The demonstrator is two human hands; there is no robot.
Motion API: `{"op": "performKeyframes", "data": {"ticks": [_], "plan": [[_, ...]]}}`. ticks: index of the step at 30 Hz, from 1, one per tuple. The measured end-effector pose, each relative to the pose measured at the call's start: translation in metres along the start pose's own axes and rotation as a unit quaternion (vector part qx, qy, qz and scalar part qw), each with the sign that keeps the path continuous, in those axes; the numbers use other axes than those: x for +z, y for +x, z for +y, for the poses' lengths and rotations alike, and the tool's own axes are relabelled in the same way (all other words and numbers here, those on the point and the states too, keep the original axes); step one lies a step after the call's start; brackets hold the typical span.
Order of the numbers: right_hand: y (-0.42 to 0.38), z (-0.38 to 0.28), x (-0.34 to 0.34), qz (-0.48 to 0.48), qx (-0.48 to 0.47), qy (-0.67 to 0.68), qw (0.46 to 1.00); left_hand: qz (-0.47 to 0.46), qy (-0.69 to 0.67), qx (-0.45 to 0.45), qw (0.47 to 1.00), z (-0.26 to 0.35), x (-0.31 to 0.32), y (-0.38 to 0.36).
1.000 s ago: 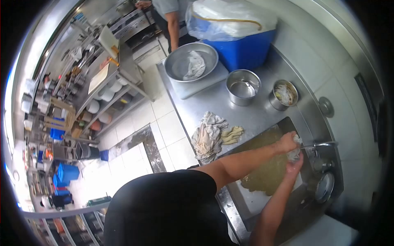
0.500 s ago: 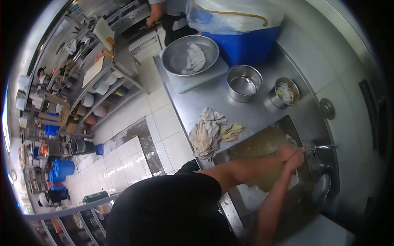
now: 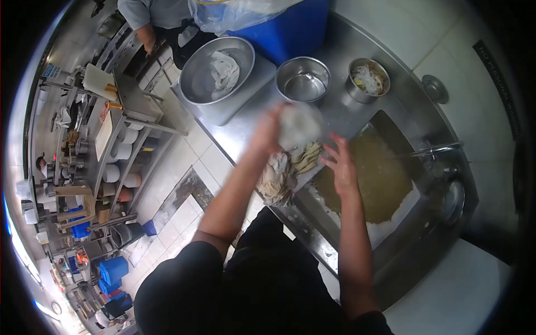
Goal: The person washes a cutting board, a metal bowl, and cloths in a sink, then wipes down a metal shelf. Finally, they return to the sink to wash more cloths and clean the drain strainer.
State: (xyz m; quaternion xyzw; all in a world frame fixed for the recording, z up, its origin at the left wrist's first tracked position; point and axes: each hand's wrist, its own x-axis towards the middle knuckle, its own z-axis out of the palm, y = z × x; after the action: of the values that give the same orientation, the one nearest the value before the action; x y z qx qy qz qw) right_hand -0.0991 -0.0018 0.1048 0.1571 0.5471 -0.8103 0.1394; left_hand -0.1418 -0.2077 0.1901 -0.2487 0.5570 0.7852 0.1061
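My left hand point(image 3: 268, 131) is raised over the steel counter, closed on a whitish, blurred round thing point(image 3: 300, 125) that I cannot make out. Below it lie a crumpled beige cloth point(image 3: 277, 181) and a yellowish cloth point(image 3: 306, 158). To their right, my right hand point(image 3: 341, 164) is held with its fingers apart and nothing in it, at the sink's near left corner. Murky yellow-brown water point(image 3: 382, 173) stands in the sink, with a thin stream from the faucet point(image 3: 444, 148) above it.
A large steel bowl point(image 3: 195, 72) with a white cloth stands at the back left. Beside it are a steel pot point(image 3: 303, 66), a smaller pot point(image 3: 357, 96) with scraps and a blue bin point(image 3: 301, 30). Another person point(image 3: 162, 14) stands beyond the counter.
Both hands have left the faucet area over the sink and moved left. The left hand now has the whitish thing over the cloths; the right hand has opened. The view has shifted.
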Motion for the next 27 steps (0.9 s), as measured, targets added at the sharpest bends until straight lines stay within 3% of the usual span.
{"op": "performKeyframes", "data": {"ticks": [1,2,3,4,6,7,10,11,12,13,15,18,19,20,21,23,25,26,27], "plan": [[0.007,0.005,0.008,-0.021,0.006,-0.066,0.998,-0.051,-0.123,0.044,0.990,0.020,-0.047,0.027],[0.014,0.013,0.014,-0.044,0.013,-0.132,0.990,0.020,-0.059,0.132,0.989,0.063,-0.063,0.022],[0.023,0.023,0.020,-0.068,0.019,-0.199,0.978,-0.003,-0.070,0.178,0.981,0.095,-0.097,0.032],[0.034,0.036,0.025,-0.057,-0.048,-0.359,0.930,0.045,-0.028,0.201,0.978,0.123,-0.110,0.038],[0.033,0.045,0.051,-0.105,-0.054,-0.457,0.882,0.132,0.113,0.273,0.946,0.168,-0.153,0.067],[0.029,0.051,0.066,-0.128,-0.055,-0.503,0.853,0.136,0.112,0.247,0.953,0.177,-0.159,0.079],[0.014,0.082,0.094,-0.082,-0.223,-0.662,0.711,0.205,0.303,0.279,0.888,0.162,-0.216,0.166],[0.015,0.084,0.096,-0.085,-0.193,-0.641,0.738,0.216,0.361,0.282,0.862,0.149,-0.230,0.189],[0.019,0.085,0.098,-0.086,-0.163,-0.618,0.764,0.258,0.453,0.291,0.803,0.130,-0.249,0.222],[0.023,0.085,0.098,-0.088,-0.134,-0.595,0.787,0.278,0.482,0.261,0.789,0.110,-0.262,0.245],[0.036,0.091,0.078,-0.045,-0.105,-0.442,0.890,0.152,0.616,0.120,0.764,0.097,-0.271,0.259],[0.040,0.054,0.037,0.066,-0.046,-0.129,0.988,0.280,0.683,0.096,0.667,0.074,-0.236,0.224],[0.033,0.033,0.021,0.113,-0.029,-0.006,0.993,0.311,0.666,0.201,0.648,0.072,-0.223,0.206],[0.025,0.014,0.004,0.159,-0.095,-0.083,0.979,0.327,0.622,0.329,0.630,0.065,-0.215,0.192],[0.017,-0.005,-0.013,0.205,-0.158,-0.159,0.953,0.335,0.583,0.386,0.632,0.065,-0.186,0.164],[0.007,-0.033,-0.061,0.247,-0.186,-0.110,0.945,0.285,0.512,0.492,0.643,0.057,-0.121,0.102],[0.024,-0.051,-0.131,0.204,-0.130,0.147,0.959,0.136,0.399,0.591,0.688,0.020,-0.069,0.070],[0.041,-0.044,-0.170,0.282,-0.119,0.138,0.942,0.081,0.375,0.557,0.737,-0.002,-0.035,0.049],[0.050,-0.043,-0.192,0.279,-0.113,0.131,0.945,-0.004,0.326,0.489,0.809,-0.025,0.001,0.027]]}}
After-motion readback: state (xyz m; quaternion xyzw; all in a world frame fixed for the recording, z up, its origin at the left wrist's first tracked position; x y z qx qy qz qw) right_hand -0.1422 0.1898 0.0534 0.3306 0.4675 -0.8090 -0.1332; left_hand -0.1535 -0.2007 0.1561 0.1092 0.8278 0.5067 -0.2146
